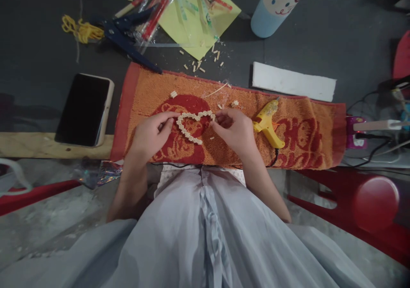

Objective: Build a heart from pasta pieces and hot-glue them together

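A heart-shaped outline [185, 131] built of small pale sticks or pieces lies over the red print of an orange towel [144, 87]. At its left lobe, my left hand [147, 136] pinches the edge between thumb and forefinger. My right hand [237, 130] has its bent fingers closed at the end of the right lobe; the exact contact is partly hidden. The outline's left side runs down to a free end at the bottom. A yellow hot glue gun [268, 124] rests on the towel just right of my right hand. Small pale clusters [173, 94] lie above the heart.
Blue-handled pliers [123, 40] and yellow cord [83, 30] are at upper left, above a phone [83, 110]. Cut bits [200, 68] lie near yellow paper [192, 27] and plastic packets. A bottle [272, 12], a white strip [293, 81] and a power strip [356, 132] are rightward.
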Action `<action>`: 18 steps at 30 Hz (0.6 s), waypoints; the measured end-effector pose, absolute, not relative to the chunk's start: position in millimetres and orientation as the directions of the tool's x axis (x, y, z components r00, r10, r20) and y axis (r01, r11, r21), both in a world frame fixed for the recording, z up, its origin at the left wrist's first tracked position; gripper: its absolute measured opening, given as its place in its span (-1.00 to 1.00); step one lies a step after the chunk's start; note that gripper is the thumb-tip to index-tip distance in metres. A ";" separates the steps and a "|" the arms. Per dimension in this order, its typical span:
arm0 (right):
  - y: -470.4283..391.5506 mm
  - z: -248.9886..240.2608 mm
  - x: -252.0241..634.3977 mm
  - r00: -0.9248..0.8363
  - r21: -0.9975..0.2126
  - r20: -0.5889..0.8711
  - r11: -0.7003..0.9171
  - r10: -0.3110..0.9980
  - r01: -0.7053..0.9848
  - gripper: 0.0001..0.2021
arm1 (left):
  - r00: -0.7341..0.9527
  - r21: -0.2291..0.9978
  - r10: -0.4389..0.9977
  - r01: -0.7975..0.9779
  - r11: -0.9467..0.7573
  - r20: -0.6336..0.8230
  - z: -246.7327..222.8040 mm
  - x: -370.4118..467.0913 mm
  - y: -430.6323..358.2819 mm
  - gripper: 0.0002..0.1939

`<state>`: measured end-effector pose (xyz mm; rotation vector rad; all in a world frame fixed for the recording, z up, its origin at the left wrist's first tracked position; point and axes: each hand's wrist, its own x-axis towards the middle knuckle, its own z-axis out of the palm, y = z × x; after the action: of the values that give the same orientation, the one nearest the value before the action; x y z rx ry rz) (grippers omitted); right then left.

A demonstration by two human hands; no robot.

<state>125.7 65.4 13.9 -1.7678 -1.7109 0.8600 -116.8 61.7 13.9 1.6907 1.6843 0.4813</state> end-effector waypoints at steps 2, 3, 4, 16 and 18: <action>64.9 12.9 126.4 -0.007 -0.761 -0.091 -0.065 0.996 0.646 -0.82 | 0.088 0.696 0.975 0.714 0.080 -0.202 14.0 -116.9 61.8 -0.59; 64.8 12.2 126.7 -0.009 -0.766 -0.092 -0.065 0.996 0.640 -0.81 | 0.089 0.699 0.976 0.711 0.077 -0.198 14.0 -116.9 61.8 -0.58; 64.8 11.5 127.0 -0.010 -0.770 -0.092 -0.064 0.996 0.635 -0.79 | 0.091 0.702 0.977 0.708 0.073 -0.194 13.8 -116.9 61.7 -0.58; 65.0 7.5 125.7 0.051 -0.768 -0.164 -0.160 0.985 0.620 -0.81 | 0.099 0.697 0.978 0.715 0.059 -0.183 13.1 -116.2 61.8 -0.58; 64.7 6.4 125.0 0.072 -0.776 -0.166 -0.175 0.983 0.606 -0.81 | 0.098 0.693 0.977 0.718 0.062 -0.189 14.1 -116.0 61.7 -0.58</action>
<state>125.0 64.7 6.4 -1.8376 -1.5735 0.9483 -116.0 61.7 14.1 1.7118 1.6758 0.4945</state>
